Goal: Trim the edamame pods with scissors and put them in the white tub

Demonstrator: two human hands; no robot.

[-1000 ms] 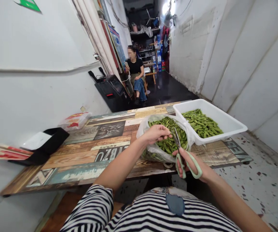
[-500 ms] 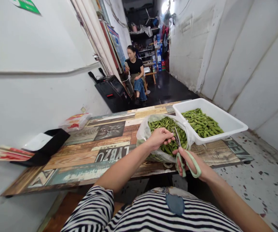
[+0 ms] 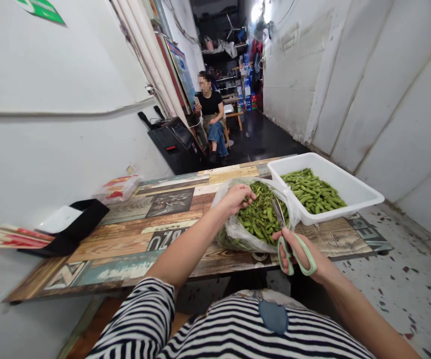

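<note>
Some tabletop letters (image 3: 166, 240) include "B"; right hand (image 3: 301, 254) holds scissors (image 3: 279, 213).

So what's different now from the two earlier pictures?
The left hand has drawn away to the left from the scissors, over the bag's left side; whether it holds or dropped anything can't be told. The right hand has shifted slightly right, still holding the scissors. The plastic bag of green pods and white tub look unmoved.
</note>
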